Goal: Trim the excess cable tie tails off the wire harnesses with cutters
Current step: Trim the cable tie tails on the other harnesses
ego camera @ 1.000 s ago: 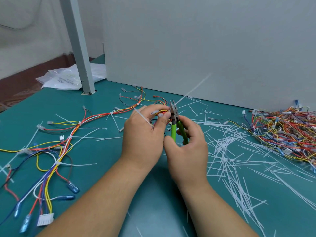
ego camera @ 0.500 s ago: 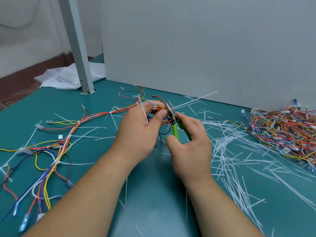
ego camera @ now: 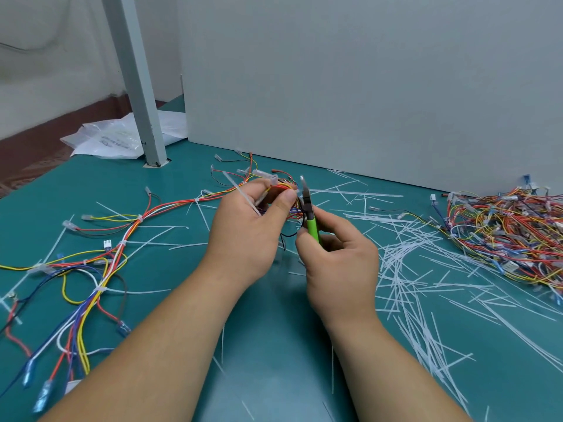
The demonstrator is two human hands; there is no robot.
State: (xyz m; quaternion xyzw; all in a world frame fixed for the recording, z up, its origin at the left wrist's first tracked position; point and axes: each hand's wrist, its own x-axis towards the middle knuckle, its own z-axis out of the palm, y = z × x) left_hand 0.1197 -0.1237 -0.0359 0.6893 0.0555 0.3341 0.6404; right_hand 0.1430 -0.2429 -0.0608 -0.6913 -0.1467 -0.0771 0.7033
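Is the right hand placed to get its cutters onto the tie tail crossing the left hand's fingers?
Probably not yet: the thumb of the left hand and the wires it grips sit between the cutters in the right hand and the tail.

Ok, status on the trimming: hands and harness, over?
Left hand grips harness, long tie tail across its fingers. Right hand grips cutters, blades beside the bundle. Nothing blocking; cut tails litter the table.

Two hands, left hand (ego camera: 243, 236) and right hand (ego camera: 338, 269); one pair of cutters (ego camera: 309, 214). One spread-out harness (ego camera: 122, 245) at 9 o'clock, one tangled harness pile (ego camera: 502, 233) at 3 o'clock, number inside unreadable. Cut tie tails (ego camera: 405, 269) on counter (ego camera: 274, 376): dozens, uncountable; one post (ego camera: 137, 86), one plastic bag (ego camera: 106, 141) at 11 o'clock.
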